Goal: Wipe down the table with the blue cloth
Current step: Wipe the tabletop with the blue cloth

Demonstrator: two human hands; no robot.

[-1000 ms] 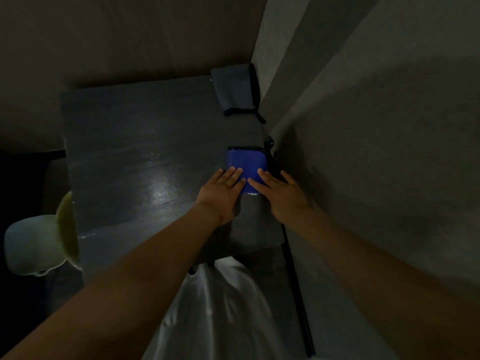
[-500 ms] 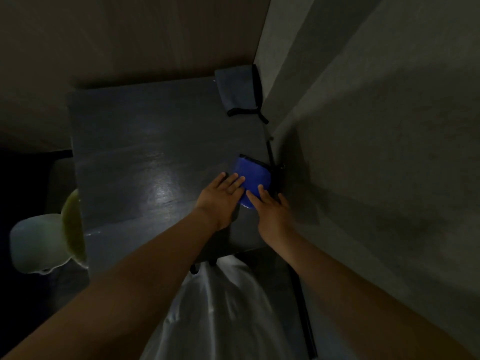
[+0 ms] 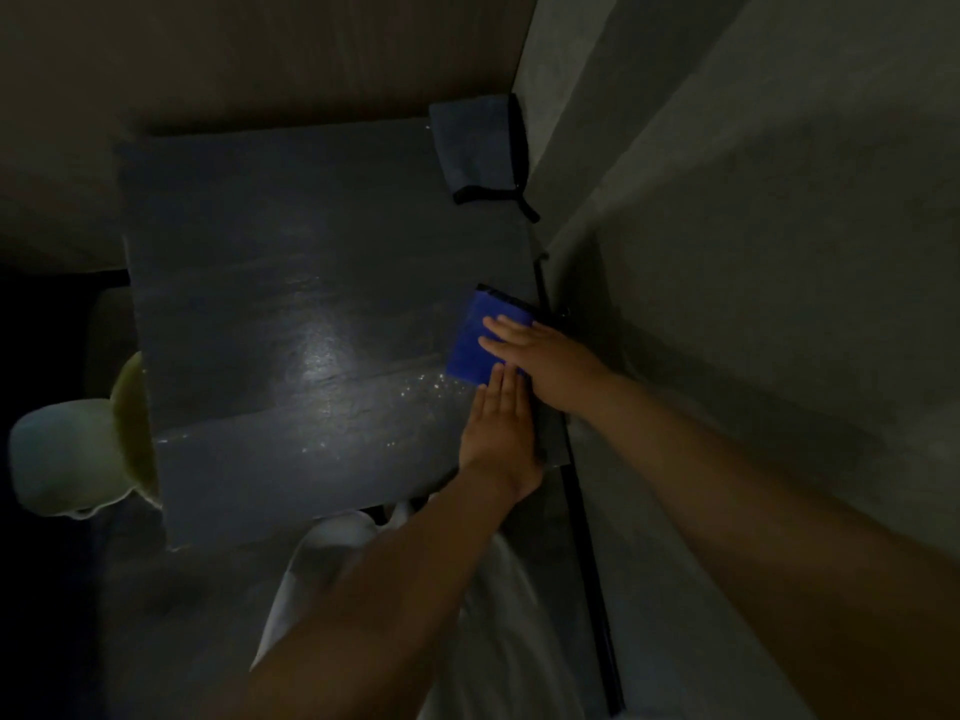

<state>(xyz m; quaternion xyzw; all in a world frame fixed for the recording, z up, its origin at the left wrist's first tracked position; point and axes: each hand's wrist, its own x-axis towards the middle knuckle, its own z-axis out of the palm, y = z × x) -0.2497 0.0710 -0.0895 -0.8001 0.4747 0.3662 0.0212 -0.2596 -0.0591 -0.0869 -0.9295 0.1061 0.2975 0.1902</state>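
A folded blue cloth lies on the dark table, close to its right edge. My right hand rests flat on top of the cloth, fingers stretched to the left. My left hand lies flat on the table just in front of the cloth, with its fingertips touching the cloth's near edge. Part of the cloth is hidden under my right hand. The room is dim, and a wet sheen shows on the tabletop.
A grey cloth with black trim lies at the table's far right corner. A wall runs close along the right side. A pale green and white object sits beside the table's left edge. White fabric hangs below the near edge.
My right hand has slid up onto the blue cloth and turned its fingers leftward. My left hand has drawn back toward the near edge, and the cloth has rotated slightly.
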